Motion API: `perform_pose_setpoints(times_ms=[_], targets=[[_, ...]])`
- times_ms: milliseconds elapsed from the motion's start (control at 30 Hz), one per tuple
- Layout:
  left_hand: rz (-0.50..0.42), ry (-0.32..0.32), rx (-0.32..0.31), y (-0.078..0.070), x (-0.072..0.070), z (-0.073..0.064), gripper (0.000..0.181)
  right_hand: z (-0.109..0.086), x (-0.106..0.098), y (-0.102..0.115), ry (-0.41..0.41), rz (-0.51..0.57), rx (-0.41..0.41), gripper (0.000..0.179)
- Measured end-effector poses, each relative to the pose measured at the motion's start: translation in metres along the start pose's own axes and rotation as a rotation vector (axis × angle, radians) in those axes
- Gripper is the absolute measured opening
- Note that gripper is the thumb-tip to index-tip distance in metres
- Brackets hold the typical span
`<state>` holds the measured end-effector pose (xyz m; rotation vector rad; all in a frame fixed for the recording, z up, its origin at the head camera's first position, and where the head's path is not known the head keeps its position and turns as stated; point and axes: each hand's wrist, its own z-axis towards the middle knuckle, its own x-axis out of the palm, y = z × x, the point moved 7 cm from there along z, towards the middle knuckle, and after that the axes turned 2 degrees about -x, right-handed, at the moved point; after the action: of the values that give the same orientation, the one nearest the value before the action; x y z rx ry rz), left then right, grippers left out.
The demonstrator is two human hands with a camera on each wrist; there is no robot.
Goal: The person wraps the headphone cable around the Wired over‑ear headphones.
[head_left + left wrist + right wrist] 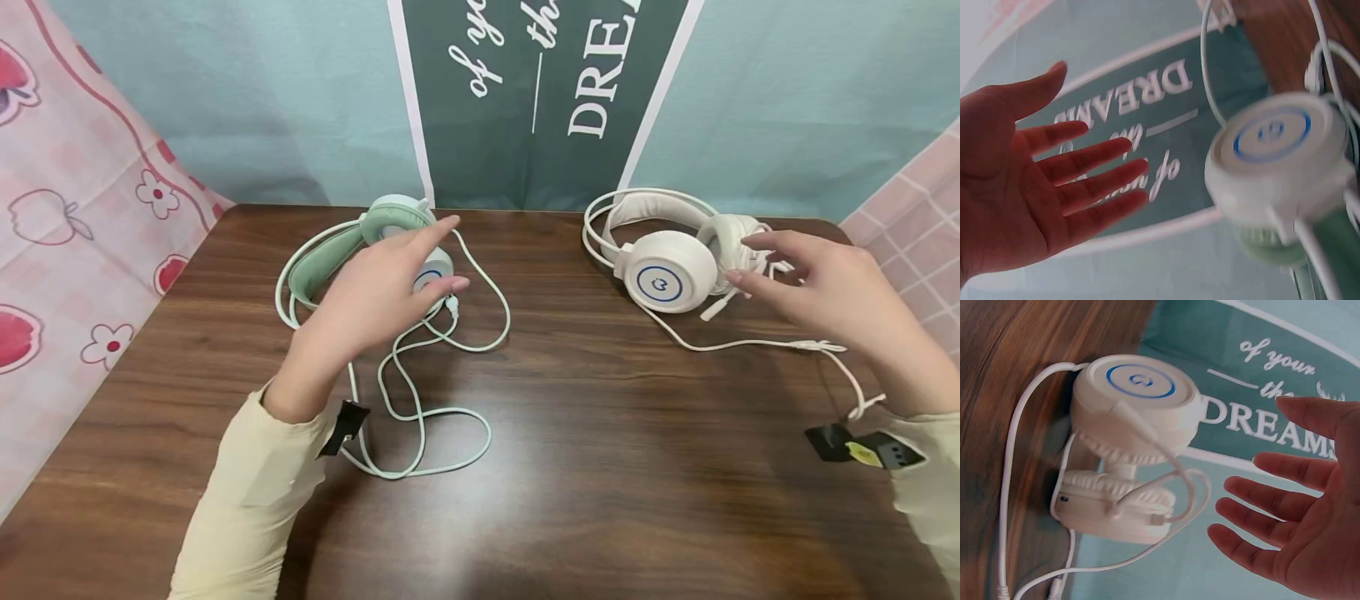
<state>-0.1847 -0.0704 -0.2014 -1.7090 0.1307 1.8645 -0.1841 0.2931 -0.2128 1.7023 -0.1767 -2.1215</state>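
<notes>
On the left of the table lies a pair of headphones with green padding (pixel 322 265) and a pale cable. My left hand (pixel 375 287) hovers over them in the head view and hides part of the headband and one ear cup. In the left wrist view that hand (pixel 1041 169) has its fingers spread, apart from the round ear cup (pixel 1279 156). White headphones (pixel 670 271) with a small microphone lie at the right. Beside their far ear cup is my right hand (pixel 832 283). The right wrist view shows this hand (pixel 1310 506) holding nothing, its fingers apart from the white headphones (pixel 1135 412).
The green headphones' cable (pixel 420 417) loops across the brown wooden table (pixel 570 467). A white cable (pixel 735 342) runs right, below the right hand. A blue-green cloth (pixel 300 100) with a lettered dark panel hangs behind; a pink patterned cloth (pixel 90 275) hangs at the left.
</notes>
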Motion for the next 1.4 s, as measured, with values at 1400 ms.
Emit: perform_pose_setpoints(times_ms=[1400], targets=[[-0.286, 0.373, -0.193, -0.001, 0.097, 0.039, 0.058, 0.035, 0.054, -0.045, 0.170, 0.089, 0.076, 0.081]])
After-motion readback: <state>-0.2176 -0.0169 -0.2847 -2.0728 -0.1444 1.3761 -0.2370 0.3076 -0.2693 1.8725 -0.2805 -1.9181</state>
